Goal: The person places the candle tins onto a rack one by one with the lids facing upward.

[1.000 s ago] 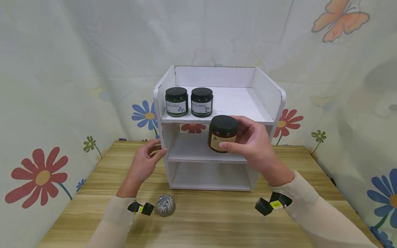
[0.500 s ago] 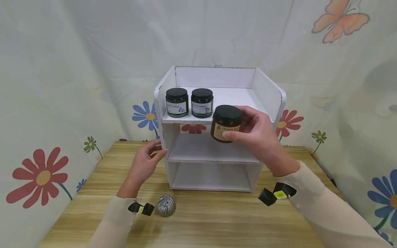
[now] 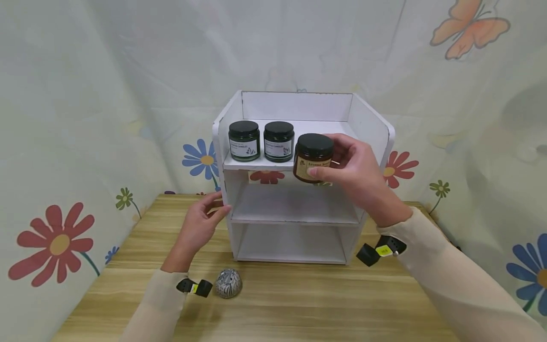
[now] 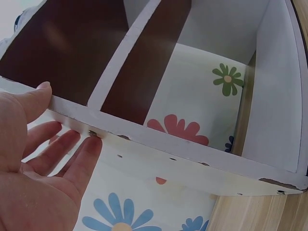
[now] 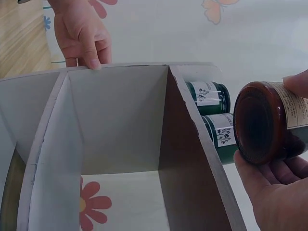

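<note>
My right hand [image 3: 356, 168] grips a brown glass candle jar [image 3: 314, 159] with a black lid and tan label. In the head view the jar is in front of the top deck of a white shelf unit [image 3: 295, 222], right of two dark green candle jars [image 3: 244, 141] standing there. The right wrist view shows the brown jar's base [image 5: 257, 124], with fingers around its side. My left hand [image 3: 199, 223] touches the unit's left side; in the left wrist view its thumb [image 4: 38, 101] rests on the front edge and its extended fingers [image 4: 77, 159] touch the outer panel.
A round patterned grey ornament [image 3: 228, 283] lies on the wooden table [image 3: 307, 304], near the left wrist. Raised side walls and a back panel [image 3: 297, 105] border the top deck. Behind hangs a pale flowered curtain [image 3: 171, 71].
My right hand has lifted the brown candle jar from in front of the middle compartment to the level of the top deck, slightly rightward. The left hand has stayed in place.
</note>
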{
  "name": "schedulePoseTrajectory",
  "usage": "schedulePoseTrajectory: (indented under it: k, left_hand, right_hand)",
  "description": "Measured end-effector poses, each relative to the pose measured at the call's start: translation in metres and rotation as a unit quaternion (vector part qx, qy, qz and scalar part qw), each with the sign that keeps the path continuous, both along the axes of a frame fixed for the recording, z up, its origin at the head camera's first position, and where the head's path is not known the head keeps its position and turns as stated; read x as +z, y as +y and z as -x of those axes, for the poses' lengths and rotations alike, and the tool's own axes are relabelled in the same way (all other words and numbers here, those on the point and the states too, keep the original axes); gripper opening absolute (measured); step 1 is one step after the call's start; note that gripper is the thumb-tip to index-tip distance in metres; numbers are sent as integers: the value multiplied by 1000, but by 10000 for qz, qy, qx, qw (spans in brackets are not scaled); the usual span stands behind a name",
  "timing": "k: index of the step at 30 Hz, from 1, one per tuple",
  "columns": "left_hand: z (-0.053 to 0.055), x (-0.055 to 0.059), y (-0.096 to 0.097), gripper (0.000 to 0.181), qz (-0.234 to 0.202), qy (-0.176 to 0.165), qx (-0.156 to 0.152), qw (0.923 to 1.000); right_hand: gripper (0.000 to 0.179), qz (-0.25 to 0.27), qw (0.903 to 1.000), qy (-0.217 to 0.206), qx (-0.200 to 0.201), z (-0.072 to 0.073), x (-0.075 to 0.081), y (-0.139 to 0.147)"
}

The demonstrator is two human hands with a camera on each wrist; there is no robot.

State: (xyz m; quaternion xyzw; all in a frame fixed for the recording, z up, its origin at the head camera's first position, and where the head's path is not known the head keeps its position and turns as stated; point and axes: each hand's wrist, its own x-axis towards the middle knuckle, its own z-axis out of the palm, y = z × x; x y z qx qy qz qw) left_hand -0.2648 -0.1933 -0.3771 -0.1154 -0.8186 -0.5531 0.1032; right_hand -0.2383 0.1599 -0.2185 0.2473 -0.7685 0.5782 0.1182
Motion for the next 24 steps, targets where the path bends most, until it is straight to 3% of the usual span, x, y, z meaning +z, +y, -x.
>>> schedulePoseTrajectory:
  k: [10,24]
  left_hand:
    - [1,-1,-1,55,-6,-13,4,10000]
    - [-1,2,1,55,31,-14,31,10000]
  right_hand:
    - [55,18,10000,-25,76,14,9,4]
    - [55,-40,9988,-496,15,23,19,7]
